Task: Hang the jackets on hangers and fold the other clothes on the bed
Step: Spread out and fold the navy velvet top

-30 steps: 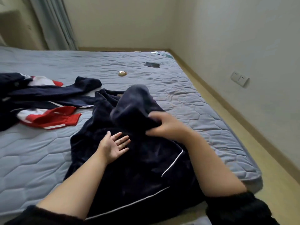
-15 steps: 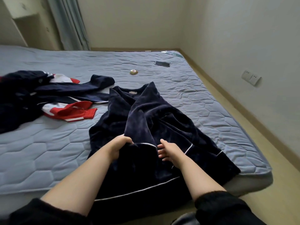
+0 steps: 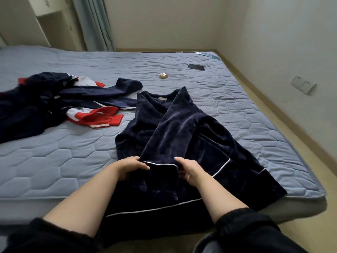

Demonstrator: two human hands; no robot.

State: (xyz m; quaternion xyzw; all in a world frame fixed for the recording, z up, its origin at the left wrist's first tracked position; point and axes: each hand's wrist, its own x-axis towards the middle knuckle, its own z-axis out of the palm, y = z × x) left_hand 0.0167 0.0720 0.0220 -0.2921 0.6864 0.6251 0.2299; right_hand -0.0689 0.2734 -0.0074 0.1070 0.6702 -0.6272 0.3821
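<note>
Sleeve cuff (image 3: 161,168) now lies across the top (image 3: 127,143) at 6 o'clock; your left hand (image 3: 130,166) and right hand (image 3: 189,169) both pinch it. First fold done.

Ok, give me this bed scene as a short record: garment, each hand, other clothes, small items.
garment: dark navy velvet robe with white piping, on blue quilted mattress, sleeve folded across front
left hand: grips sleeve cuff
right hand: grips same cuff
other clothes: navy, red and white pile, left
small items: black phone, small tan object
</note>
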